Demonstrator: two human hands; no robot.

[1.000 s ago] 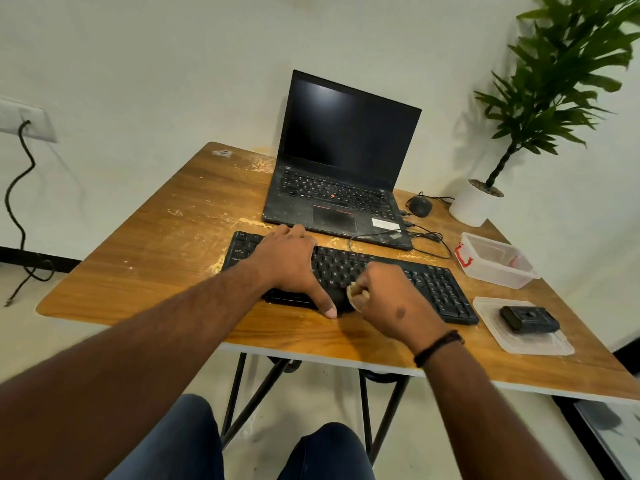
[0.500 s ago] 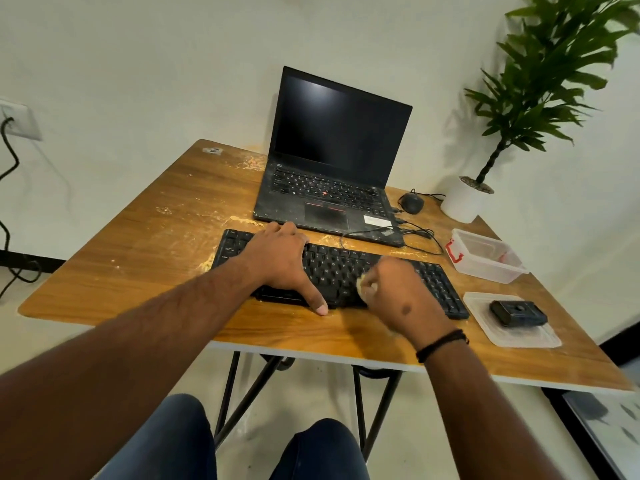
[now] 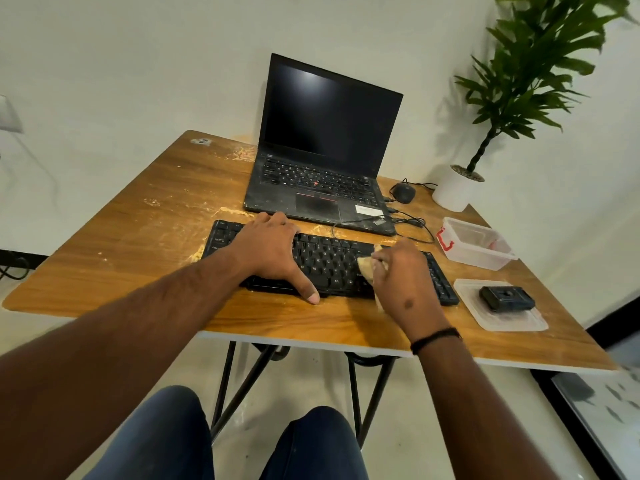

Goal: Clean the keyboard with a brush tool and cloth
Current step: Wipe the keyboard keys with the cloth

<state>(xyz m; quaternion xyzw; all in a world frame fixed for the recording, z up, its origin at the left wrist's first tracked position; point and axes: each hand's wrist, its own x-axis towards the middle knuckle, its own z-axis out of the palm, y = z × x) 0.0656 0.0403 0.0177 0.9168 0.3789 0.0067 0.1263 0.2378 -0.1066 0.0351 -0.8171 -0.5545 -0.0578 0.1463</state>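
Your forearms are bare, no sleeves in view anywhere up to the frame edge. Your left hand (image 3: 273,251) has no rings, no watch and no band at the wrist. Your right hand (image 3: 401,275) has a small dark mark on its back, and there is a thin black band (image 3: 435,339) around that wrist, cord-like or braided, too small to tell which. Your legs show at the bottom of the view in dark blue trousers (image 3: 311,445), denim-looking and plain, both knees visible. No gloves on either hand. Nails short; the left thumbnail is plainly visible.
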